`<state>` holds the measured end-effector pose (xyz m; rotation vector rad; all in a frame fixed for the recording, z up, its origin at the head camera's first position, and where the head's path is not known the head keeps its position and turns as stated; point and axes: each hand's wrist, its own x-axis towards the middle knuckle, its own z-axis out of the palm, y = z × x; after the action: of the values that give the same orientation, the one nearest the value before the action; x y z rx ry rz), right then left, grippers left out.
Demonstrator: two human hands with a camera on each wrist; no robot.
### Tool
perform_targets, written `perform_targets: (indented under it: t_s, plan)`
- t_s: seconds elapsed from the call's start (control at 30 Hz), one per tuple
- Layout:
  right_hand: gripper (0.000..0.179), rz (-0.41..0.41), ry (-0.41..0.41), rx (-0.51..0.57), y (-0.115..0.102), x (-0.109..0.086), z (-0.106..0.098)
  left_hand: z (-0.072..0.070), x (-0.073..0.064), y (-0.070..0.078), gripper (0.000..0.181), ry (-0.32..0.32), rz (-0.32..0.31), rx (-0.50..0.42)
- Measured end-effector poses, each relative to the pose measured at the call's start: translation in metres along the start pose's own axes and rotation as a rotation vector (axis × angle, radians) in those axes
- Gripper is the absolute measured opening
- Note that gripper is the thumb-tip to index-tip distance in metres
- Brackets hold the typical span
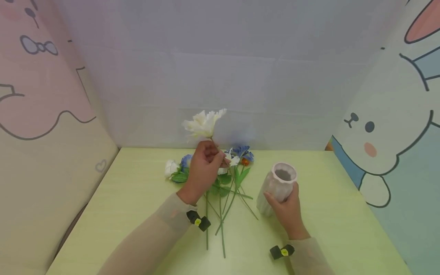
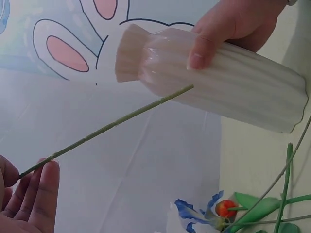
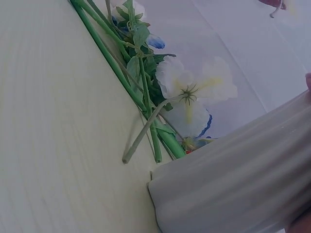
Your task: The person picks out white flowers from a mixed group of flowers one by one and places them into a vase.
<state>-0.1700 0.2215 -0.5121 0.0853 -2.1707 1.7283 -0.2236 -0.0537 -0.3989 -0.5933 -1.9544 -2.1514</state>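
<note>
My left hand (image 1: 203, 168) pinches the stem (image 2: 104, 128) of a white artificial flower (image 1: 204, 124) between thumb and fingers, raised above the pile. Its bloom points up, and the stem's free end overlaps the vase in the left wrist view. On the right, my right hand (image 1: 288, 210) grips a white ribbed vase (image 1: 269, 191), thumb on the near side and fingers round the far side. The vase stands on the table, its round mouth facing up and nothing showing inside. In the right wrist view the ribbed wall of the vase (image 3: 238, 170) fills the lower right.
Several artificial flowers lie in a loose pile, among them a white bloom (image 1: 170, 168), a blue one (image 1: 242, 152) and a small orange one (image 1: 245, 162). Their green stems (image 1: 221, 229) spread toward the near edge. A pale wall (image 1: 220, 76) closes off the table's (image 1: 326, 229) back.
</note>
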Motion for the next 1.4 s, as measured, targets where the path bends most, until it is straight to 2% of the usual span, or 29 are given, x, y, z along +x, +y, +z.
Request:
perform_targets:
  t_s: [0.3, 0.57, 0.7, 0.93, 1.13, 1.4]
  plan:
    - [0.079, -0.014, 0.009, -0.011, 0.002, 0.002, 0.002, 0.005, 0.011, 0.007, 0.016, 0.03, 0.006, -0.139]
    - [0.084, 0.001, 0.022, -0.039, 0.001, 0.003, -0.002, 0.019, 0.022, 0.017, 0.018, 0.103, -0.031, -0.213]
    - [0.084, 0.009, 0.015, -0.045, 0.001, 0.004, -0.003, 0.025, 0.026, 0.023, 0.017, 0.116, -0.013, -0.249]
    - [0.08, 0.0, 0.006, -0.042, 0.001, 0.004, -0.002, 0.033, 0.031, 0.033, 0.014, 0.11, 0.057, -0.267]
    - [0.081, -0.005, 0.003, -0.039, 0.001, 0.002, -0.001, 0.036, 0.031, 0.033, 0.013, 0.081, 0.089, -0.287]
    - [0.084, 0.017, 0.006, -0.043, 0.003, 0.001, 0.0, 0.044, 0.033, 0.032, 0.013, 0.056, 0.132, -0.224]
